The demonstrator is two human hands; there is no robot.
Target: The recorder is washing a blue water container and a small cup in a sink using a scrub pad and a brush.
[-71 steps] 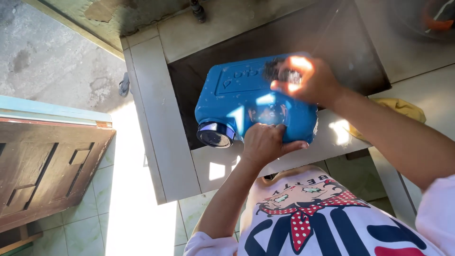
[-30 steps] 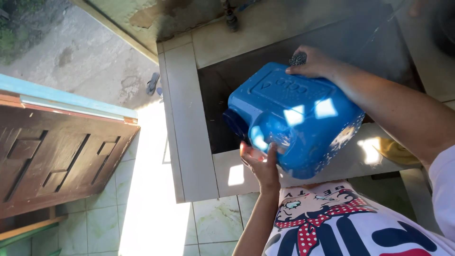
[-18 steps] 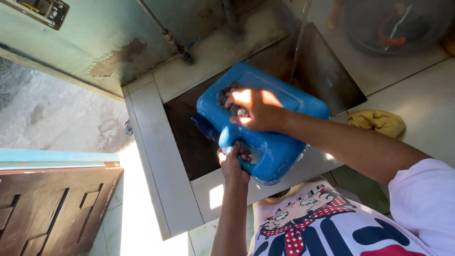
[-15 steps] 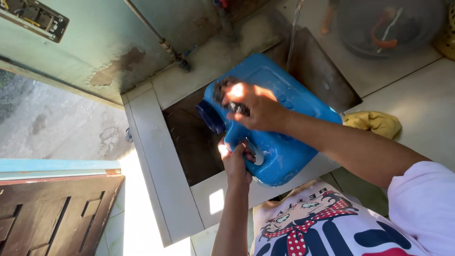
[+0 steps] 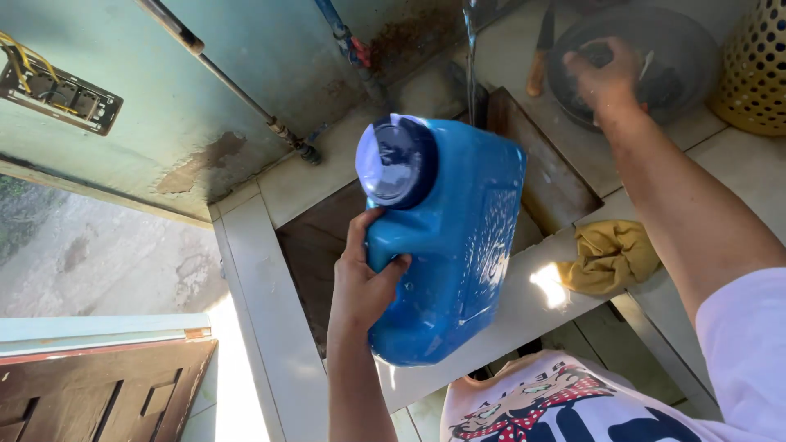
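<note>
A blue plastic jerrycan (image 5: 458, 237) with a dark blue round cap stands lifted above a dark tiled sink basin (image 5: 319, 254). My left hand (image 5: 364, 282) grips the can by its lower left side, thumb over the front. My right hand (image 5: 604, 75) reaches far back, over a dark round pan (image 5: 679, 74) on the counter; whether it holds anything there I cannot tell. A thin stream of water (image 5: 471, 57) falls from a tap behind the can.
A crumpled yellow cloth (image 5: 610, 258) lies on the tiled ledge right of the can. A yellow perforated basket (image 5: 757, 74) stands at the far right. Pipes (image 5: 246, 98) run along the stained wall, with an open electrical box (image 5: 61, 90) at left. A brown wooden door (image 5: 98, 393) is lower left.
The can has been turned upright and raised, cap end now up. My right hand has let go of it and moved back to the pan. My left hand now carries it alone.
</note>
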